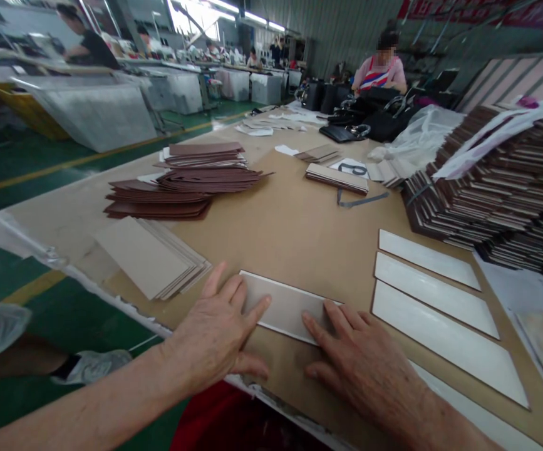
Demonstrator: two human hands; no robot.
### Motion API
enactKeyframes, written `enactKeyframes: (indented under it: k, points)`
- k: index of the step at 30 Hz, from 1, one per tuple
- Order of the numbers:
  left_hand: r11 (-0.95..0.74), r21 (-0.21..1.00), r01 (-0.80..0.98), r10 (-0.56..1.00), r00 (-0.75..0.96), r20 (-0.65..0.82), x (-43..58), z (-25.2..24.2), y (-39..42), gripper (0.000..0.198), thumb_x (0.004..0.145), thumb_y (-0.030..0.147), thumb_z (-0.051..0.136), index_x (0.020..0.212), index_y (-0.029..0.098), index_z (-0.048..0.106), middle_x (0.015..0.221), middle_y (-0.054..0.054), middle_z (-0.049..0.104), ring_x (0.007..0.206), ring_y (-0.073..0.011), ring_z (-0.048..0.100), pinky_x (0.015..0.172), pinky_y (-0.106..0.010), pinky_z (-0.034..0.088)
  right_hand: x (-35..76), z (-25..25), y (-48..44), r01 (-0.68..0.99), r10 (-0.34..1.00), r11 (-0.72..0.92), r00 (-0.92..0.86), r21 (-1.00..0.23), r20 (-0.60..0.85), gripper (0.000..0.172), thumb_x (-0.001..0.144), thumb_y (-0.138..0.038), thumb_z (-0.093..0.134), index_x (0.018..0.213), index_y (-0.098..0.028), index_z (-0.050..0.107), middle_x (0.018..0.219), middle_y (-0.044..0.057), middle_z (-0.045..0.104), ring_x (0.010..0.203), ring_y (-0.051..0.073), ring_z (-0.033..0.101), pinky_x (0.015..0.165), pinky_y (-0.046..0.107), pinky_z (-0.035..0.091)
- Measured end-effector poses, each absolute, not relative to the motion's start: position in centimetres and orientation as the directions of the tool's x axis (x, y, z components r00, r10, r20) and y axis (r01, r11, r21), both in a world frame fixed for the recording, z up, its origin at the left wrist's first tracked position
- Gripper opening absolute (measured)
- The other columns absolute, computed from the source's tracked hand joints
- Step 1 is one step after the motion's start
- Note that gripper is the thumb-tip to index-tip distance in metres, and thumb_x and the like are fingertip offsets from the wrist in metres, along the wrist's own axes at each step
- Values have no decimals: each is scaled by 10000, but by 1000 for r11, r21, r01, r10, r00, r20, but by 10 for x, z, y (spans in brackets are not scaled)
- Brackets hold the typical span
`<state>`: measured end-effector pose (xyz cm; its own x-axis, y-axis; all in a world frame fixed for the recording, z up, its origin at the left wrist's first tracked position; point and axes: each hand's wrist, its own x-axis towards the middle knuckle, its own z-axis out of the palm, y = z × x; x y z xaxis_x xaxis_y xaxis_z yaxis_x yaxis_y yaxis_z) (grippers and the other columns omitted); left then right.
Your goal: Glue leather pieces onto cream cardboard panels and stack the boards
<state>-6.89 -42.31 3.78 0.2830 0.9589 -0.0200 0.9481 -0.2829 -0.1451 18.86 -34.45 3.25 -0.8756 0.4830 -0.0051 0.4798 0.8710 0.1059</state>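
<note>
A beige rectangular board (286,305) with a thin white and dark border lies flat on the table in front of me. My left hand (222,322) presses on its left end, fingers spread. On its right end rests my right hand (353,344), its fingers stretched out and the thumb apart on the table. Left of my left hand is a fanned stack of plain beige boards (151,257). To the right, several white-faced panels with dark edges, such as the middle panel (435,293), lie side by side; my right forearm covers part of the nearest one.
Brown panels (205,178) are piled at the back left of the table (280,232). A tall stack of dark-edged panels (501,181) stands at the right. Farther back lie a small board bundle (337,178), a grey strip (362,200) and black bags (379,116) near a seated person.
</note>
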Motion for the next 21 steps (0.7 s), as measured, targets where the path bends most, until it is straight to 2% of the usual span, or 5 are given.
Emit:
enactKeyframes:
  k: [5, 9, 12, 16, 21]
  points:
    - [-296, -123, 947, 952, 302, 39, -84, 29, -433, 920, 810, 859, 451, 1368, 147, 617, 1370, -241, 591, 1337, -380, 490, 1210, -631, 99, 214, 25, -347, 507, 505, 850, -862, 144, 51, 655, 924, -674, 532, 1384, -209, 578, 1390, 140, 608, 1257, 368, 549, 996, 585, 480]
    - [-340, -113, 933, 932, 351, 93, -96, 17, -440, 874, 846, 795, 505, 1383, 110, 593, 1452, -252, 517, 1374, -396, 450, 1214, -636, 130, 234, 38, -345, 488, 488, 853, -871, 186, 44, 618, 1010, -636, 358, 1340, -179, 612, 1448, 107, 580, 1396, 352, 428, 1115, 615, 354]
    - [-365, -79, 928, 919, 373, 126, -105, 8, -440, 823, 846, 762, 550, 1373, 131, 598, 1445, -232, 530, 1360, -405, 463, 1197, -644, 190, 242, 57, -337, 511, 514, 841, -857, 179, 32, 602, 1039, -574, 327, 1333, -137, 617, 1508, 118, 519, 1466, 334, 330, 1179, 583, 280]
    - [-366, -26, 930, 919, 365, 151, -111, 1, -437, 756, 832, 741, 580, 1366, 206, 596, 1430, -155, 561, 1345, -387, 484, 1198, -619, 230, 235, 60, -333, 523, 525, 849, -851, 78, -10, 632, 1049, -549, 323, 1401, -81, 563, 1531, 137, 488, 1496, 305, 288, 1208, 511, 275]
    - [-369, -61, 927, 920, 374, 118, -113, 4, -443, 795, 823, 736, 599, 1387, 177, 581, 1455, -190, 528, 1352, -390, 476, 1215, -608, 219, 222, 38, -350, 523, 512, 844, -852, -121, -113, 805, 999, -668, 350, 1508, -50, 429, 1596, 177, 363, 1502, 318, 280, 1236, 535, 204]
